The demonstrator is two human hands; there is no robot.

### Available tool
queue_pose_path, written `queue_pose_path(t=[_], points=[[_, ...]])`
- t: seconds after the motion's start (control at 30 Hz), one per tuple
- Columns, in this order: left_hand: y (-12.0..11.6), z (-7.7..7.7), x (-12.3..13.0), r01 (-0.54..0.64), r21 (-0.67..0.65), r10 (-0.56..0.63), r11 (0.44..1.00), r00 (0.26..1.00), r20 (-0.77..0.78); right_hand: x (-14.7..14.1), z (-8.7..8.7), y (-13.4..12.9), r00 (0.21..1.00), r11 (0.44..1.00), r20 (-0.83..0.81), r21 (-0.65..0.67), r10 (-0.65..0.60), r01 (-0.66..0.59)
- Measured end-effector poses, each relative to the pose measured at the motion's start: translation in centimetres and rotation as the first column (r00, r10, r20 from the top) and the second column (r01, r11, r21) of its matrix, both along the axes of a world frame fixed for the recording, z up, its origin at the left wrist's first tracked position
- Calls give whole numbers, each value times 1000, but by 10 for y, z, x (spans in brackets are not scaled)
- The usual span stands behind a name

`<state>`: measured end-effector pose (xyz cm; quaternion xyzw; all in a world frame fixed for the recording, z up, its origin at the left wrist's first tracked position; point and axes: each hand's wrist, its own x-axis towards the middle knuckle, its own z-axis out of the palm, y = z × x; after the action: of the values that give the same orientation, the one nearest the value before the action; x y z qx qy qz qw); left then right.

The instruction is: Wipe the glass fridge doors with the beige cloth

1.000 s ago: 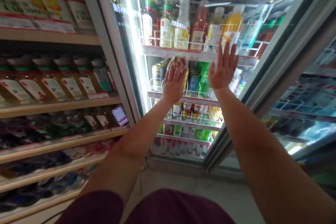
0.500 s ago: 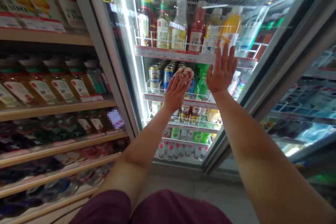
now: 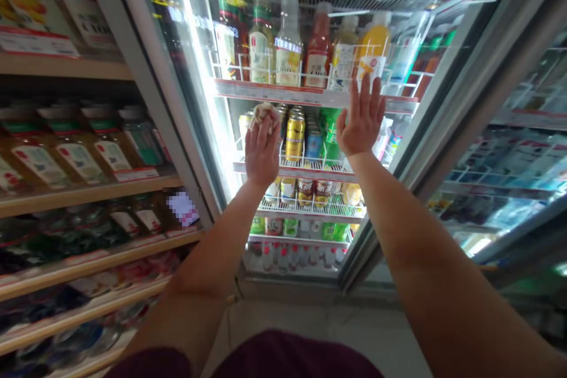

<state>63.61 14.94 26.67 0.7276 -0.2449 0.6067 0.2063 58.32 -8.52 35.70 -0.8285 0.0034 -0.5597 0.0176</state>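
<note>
My left hand (image 3: 263,156) presses a crumpled, pale cloth (image 3: 264,113) with brownish patches against the glass door of a lit drinks fridge. Its fingers lie over the cloth, hiding part of it. To the right, my right hand (image 3: 363,124) rests flat on the same glass, fingers spread, with nothing in it. Behind the glass, an orange juice bottle (image 3: 374,41) stands just above the right fingertips. A gold can (image 3: 295,136) shows between the two hands, on the shelf below the bottles.
Wooden shelves (image 3: 88,198) of bottled drinks stand close on the left. A metal door frame (image 3: 447,136) borders the glass on the right, with another lit fridge (image 3: 522,159) beyond it. Pale floor (image 3: 274,319) shows below the door.
My left hand has slid left across the glass with the cloth, uncovering the gold can. My right hand stays spread at nearly the same place on the glass. The view has shifted slightly.
</note>
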Motion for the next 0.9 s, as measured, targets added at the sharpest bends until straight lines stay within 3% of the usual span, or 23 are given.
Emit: queue_pose_path(t=[0.1,0.17,0.27,0.33,0.4,0.47,0.6,0.67,0.73,0.83,0.9], points=[[37,11,12,-37,-127,39,991,999,15,1,-1,-1,999,1000,27,-4,21,-21],[54,9,16,-60,-184,63,981,998,11,0,-2,-2,998,999,37,-4,41,-41],[46,-22,6,-61,-138,62,989,998,1,0,-3,-2,997,998,49,1,58,-58],[28,-48,-5,-31,17,32,999,999,-14,-1,-3,-1,997,999,51,4,52,-53],[14,-61,-12,0,188,4,982,1000,-19,-2,-2,-1,998,999,41,2,45,-45],[14,-50,-8,-2,216,6,976,1000,-17,-2,-2,-1,999,999,30,-1,45,-45],[39,7,14,-38,-47,38,998,999,-18,-1,-2,-1,998,999,46,0,46,-46],[45,18,17,-28,-144,26,989,1000,-11,0,-2,-2,997,999,64,-10,43,-42],[39,4,11,1,-140,-2,990,1000,-5,1,-3,-2,996,999,78,-21,40,-38],[23,-35,-2,64,-27,-65,998,997,-34,1,-3,-1,996,999,83,-26,28,-26],[22,-46,-4,108,-17,-109,994,992,-70,0,-3,0,996,1000,83,-23,16,-14]])
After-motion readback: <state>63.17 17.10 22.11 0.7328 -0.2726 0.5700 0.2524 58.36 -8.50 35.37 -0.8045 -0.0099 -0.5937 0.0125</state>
